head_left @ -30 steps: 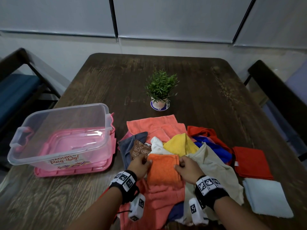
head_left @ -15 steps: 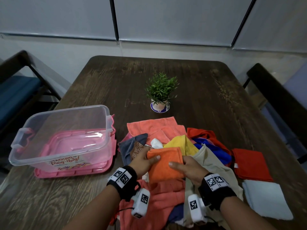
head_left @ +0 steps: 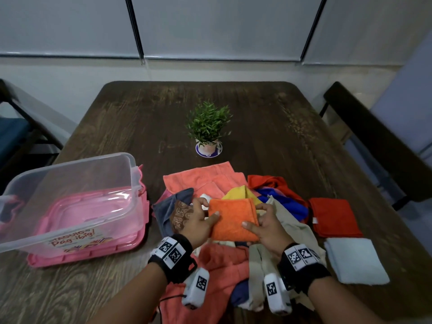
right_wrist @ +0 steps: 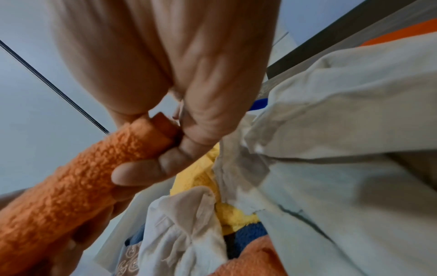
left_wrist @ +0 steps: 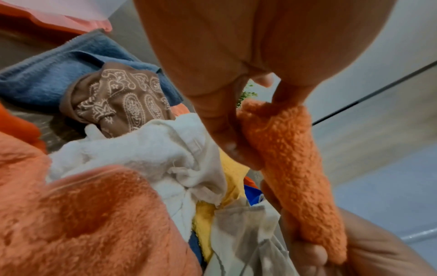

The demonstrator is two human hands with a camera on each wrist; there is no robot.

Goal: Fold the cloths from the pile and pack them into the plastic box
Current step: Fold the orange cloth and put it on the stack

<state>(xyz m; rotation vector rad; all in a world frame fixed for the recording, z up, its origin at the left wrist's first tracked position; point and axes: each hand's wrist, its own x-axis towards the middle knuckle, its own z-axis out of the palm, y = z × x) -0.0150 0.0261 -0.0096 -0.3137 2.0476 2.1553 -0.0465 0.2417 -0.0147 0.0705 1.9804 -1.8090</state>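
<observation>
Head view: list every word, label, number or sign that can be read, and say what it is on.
"TAGUIG" on the sticker on the front wall of the plastic box.
"Pag-ibig!" on that sticker, below it.
Smaller print on the sticker: too small to read.
Square black-and-white code markers on the wristbands and the wrist cameras: patterns, no text.
White tag on the folded red cloth: too small to read.

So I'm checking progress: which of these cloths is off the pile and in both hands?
The folded orange terry cloth, gripped at its sides by the left hand and right hand; the others lie on the table.
</observation>
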